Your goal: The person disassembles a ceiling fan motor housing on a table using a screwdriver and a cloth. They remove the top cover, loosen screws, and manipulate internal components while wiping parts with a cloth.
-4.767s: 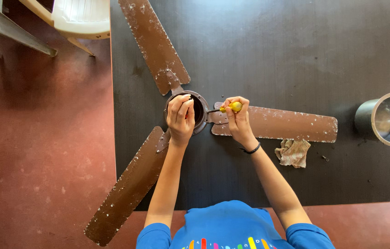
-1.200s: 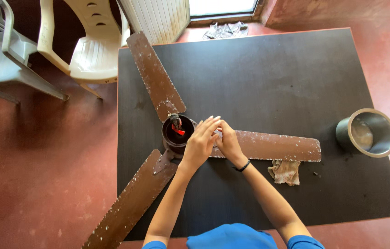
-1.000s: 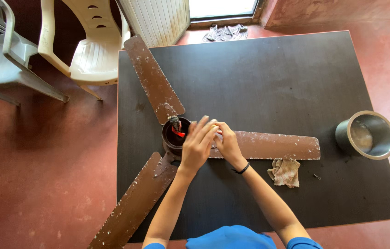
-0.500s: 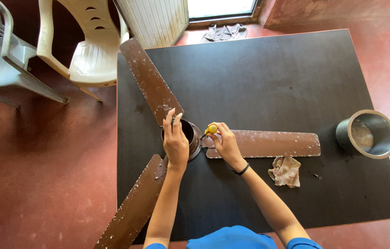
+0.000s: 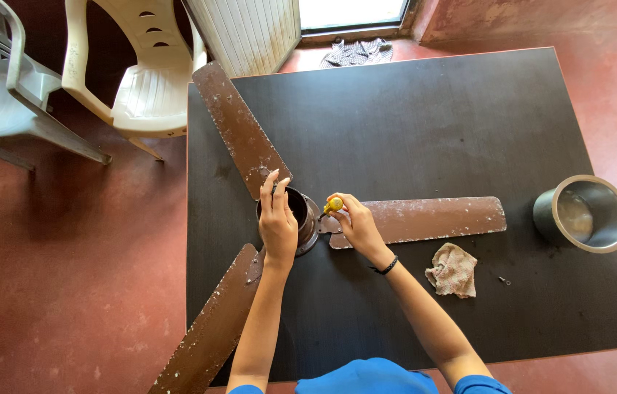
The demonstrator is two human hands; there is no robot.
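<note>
Yellow-handled screwdriver (image 5: 332, 206), pinched in the right hand (image 5: 358, 228), points left toward the hub (image 5: 299, 219) under the left hand (image 5: 278, 219).

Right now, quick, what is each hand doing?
Left hand: open, fingers resting on the fan hub.
Right hand: closed on a yellow-handled screwdriver.

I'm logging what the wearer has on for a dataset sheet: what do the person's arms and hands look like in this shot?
Both arms are bare from the short blue sleeves down. The right hand has a thin black band around its wrist. The left hand wears nothing that shows: no glove, ring or watch can be made out. A blue shirt fills the bottom edge.
</note>
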